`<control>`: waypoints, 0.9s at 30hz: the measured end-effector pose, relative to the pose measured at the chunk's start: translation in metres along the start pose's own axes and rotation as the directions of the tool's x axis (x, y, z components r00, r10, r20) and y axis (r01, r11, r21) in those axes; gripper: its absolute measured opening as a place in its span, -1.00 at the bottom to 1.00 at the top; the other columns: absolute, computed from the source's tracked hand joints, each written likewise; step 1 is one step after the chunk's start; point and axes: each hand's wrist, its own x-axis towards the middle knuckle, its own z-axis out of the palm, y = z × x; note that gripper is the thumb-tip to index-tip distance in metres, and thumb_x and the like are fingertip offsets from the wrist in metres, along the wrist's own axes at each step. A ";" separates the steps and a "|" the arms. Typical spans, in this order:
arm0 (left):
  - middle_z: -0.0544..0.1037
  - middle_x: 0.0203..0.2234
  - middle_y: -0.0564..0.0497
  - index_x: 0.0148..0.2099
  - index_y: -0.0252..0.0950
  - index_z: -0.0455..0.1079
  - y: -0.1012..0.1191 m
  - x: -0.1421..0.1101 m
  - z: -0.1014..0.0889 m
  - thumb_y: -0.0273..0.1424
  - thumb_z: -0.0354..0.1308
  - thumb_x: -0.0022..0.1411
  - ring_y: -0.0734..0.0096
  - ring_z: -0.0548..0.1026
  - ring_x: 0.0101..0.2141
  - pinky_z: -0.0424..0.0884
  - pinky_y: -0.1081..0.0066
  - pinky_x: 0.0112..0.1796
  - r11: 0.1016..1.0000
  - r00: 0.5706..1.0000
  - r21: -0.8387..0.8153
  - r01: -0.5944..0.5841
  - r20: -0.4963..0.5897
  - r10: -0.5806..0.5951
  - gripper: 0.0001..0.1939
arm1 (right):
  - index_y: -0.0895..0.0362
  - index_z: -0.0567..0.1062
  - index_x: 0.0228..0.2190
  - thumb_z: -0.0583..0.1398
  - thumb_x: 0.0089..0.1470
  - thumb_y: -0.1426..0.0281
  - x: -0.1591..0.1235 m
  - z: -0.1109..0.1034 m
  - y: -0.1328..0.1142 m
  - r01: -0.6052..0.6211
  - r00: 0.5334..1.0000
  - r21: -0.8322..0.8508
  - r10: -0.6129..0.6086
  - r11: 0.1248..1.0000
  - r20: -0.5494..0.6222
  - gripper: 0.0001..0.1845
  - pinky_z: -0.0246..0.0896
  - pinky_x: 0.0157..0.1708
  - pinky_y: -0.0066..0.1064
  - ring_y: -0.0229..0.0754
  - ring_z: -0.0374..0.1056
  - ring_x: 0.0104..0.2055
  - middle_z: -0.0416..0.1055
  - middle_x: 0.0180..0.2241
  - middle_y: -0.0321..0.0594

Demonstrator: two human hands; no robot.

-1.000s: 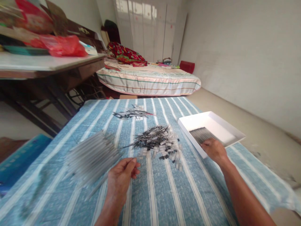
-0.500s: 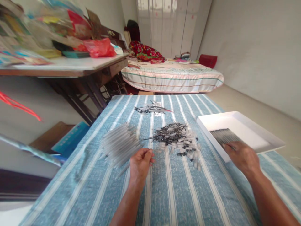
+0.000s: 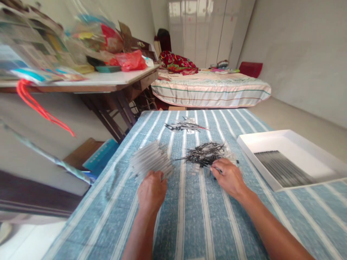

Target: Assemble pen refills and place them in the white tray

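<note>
My left hand (image 3: 151,189) lies at the near edge of a heap of pale, translucent pen barrels (image 3: 150,157), fingers curled. What they grip, if anything, is hidden. To its right, my right hand (image 3: 227,176) reaches into a pile of thin dark refills (image 3: 204,152), thumb and fingers pinched together. Whatever is in the pinch is too small to make out. Small white and black pieces (image 3: 195,168) lie along the near side of that pile, partly covered by this hand. A white shallow box (image 3: 258,171) on the right holds a neat row of dark-filled pens (image 3: 283,168).
A smaller bunch of dark, thin pieces (image 3: 185,125) lies farther back on the blue striped cloth (image 3: 189,216), beside a printed label. At the left stands a table (image 3: 103,80) loaded with bags, a red cord hanging off it. A bed (image 3: 214,86) is beyond.
My right hand has left the white box and moved left to the refill pile. My left hand has shifted onto the near edge of the barrels. The view has turned slightly left.
</note>
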 end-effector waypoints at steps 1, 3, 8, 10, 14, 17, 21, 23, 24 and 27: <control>0.50 -0.38 -0.15 -0.38 -0.27 0.44 0.001 -0.001 0.000 -0.40 -0.04 0.11 0.11 0.49 -0.36 0.26 0.34 -0.44 1.000 1.000 0.016 -0.010 0.015 0.010 -0.78 | 0.12 0.50 -0.49 0.08 0.07 0.44 -0.001 0.006 -0.001 0.017 1.000 0.004 -0.017 1.000 -0.020 -0.79 0.24 -0.22 -0.35 -0.17 0.33 -0.27 0.45 -0.38 -0.18; 0.51 -0.39 -0.16 -0.38 -0.28 0.44 0.003 -0.003 0.001 -0.43 -0.03 0.09 0.10 0.49 -0.34 0.27 0.33 -0.42 0.999 0.999 0.021 -0.026 0.026 0.025 -0.79 | 0.13 0.50 -0.49 0.08 0.07 0.44 -0.003 0.013 -0.001 0.042 0.997 0.000 -0.042 0.999 -0.062 -0.78 0.25 -0.22 -0.33 -0.16 0.33 -0.26 0.45 -0.36 -0.16; 0.52 -0.39 -0.20 -0.42 -0.30 0.46 0.011 -0.003 0.006 -0.46 -0.04 0.10 0.06 0.49 -0.32 0.28 0.32 -0.42 0.999 0.997 0.027 -0.042 0.061 0.040 -0.77 | 0.15 0.51 -0.46 0.06 0.10 0.43 -0.007 0.015 -0.002 0.094 0.983 -0.067 -0.103 0.993 -0.150 -0.76 0.27 -0.20 -0.28 -0.12 0.33 -0.22 0.44 -0.33 -0.09; 0.52 -0.40 -0.20 -0.44 -0.30 0.45 0.012 -0.004 0.007 -0.46 -0.05 0.10 0.06 0.49 -0.33 0.27 0.32 -0.42 0.999 0.997 0.022 -0.049 0.068 0.047 -0.76 | 0.15 0.51 -0.45 0.06 0.09 0.45 -0.007 0.015 -0.006 0.120 0.980 -0.085 -0.132 0.989 -0.151 -0.77 0.26 -0.19 -0.27 -0.12 0.32 -0.21 0.43 -0.33 -0.09; 0.52 -0.39 -0.15 -0.41 -0.28 0.41 0.016 -0.008 0.007 -0.48 -0.04 0.09 0.10 0.48 -0.31 0.25 0.34 -0.41 0.997 0.996 -0.005 -0.076 0.047 0.076 -0.81 | 0.16 0.51 -0.44 0.06 0.09 0.49 -0.008 0.018 -0.013 0.164 0.977 -0.099 -0.175 0.981 -0.118 -0.78 0.25 -0.19 -0.28 -0.12 0.31 -0.20 0.42 -0.33 -0.09; 0.51 -0.38 -0.12 -0.38 -0.28 0.36 0.021 -0.011 0.007 -0.49 -0.03 0.08 0.17 0.47 -0.31 0.24 0.38 -0.39 0.992 0.996 -0.091 -0.093 -0.023 0.091 -0.86 | 0.16 0.51 -0.41 0.06 0.09 0.49 -0.007 0.021 -0.014 0.169 0.978 -0.109 -0.181 0.980 -0.107 -0.79 0.24 -0.18 -0.28 -0.12 0.30 -0.19 0.42 -0.31 -0.09; 0.48 -0.48 -0.02 -0.38 -0.27 0.31 0.029 -0.013 0.010 -0.49 -0.02 0.08 0.32 0.45 -0.44 0.21 0.44 -0.41 0.942 0.998 -0.328 -0.063 -0.051 0.049 -0.91 | 0.17 0.51 -0.41 0.07 0.08 0.47 -0.001 0.023 -0.010 0.112 0.986 -0.205 -0.134 0.972 -0.101 -0.80 0.21 -0.16 -0.26 -0.09 0.27 -0.17 0.40 -0.29 -0.08; 0.44 -0.56 0.04 -0.44 -0.25 0.27 0.033 -0.014 0.011 -0.48 -0.01 0.08 0.39 0.42 -0.50 0.20 0.48 -0.45 0.896 0.999 -0.443 -0.047 -0.033 0.035 -0.92 | 0.17 0.51 -0.42 0.08 0.07 0.47 0.004 0.026 -0.010 0.091 0.989 -0.279 -0.119 0.956 -0.084 -0.81 0.18 -0.15 -0.23 -0.06 0.23 -0.14 0.39 -0.27 -0.06; 0.41 -0.59 0.07 -0.47 -0.25 0.26 0.034 -0.014 0.011 -0.47 0.00 0.08 0.41 0.40 -0.52 0.19 0.49 -0.47 0.873 0.999 -0.487 -0.041 -0.026 0.032 -0.91 | 0.17 0.51 -0.42 0.09 0.07 0.47 0.007 0.027 -0.011 0.087 0.991 -0.315 -0.114 0.945 -0.070 -0.82 0.16 -0.13 -0.21 -0.03 0.21 -0.11 0.39 -0.25 -0.05; 0.33 -0.66 0.13 -0.51 -0.24 0.23 0.037 -0.015 0.012 -0.46 0.01 0.07 0.45 0.34 -0.58 0.15 0.51 -0.51 0.822 0.999 -0.569 -0.031 -0.024 0.021 -0.88 | 0.18 0.50 -0.44 0.10 0.04 0.51 0.011 0.034 -0.015 0.080 0.995 -0.410 -0.097 0.909 -0.020 -0.83 0.09 -0.12 -0.16 0.03 0.14 -0.04 0.36 -0.21 0.00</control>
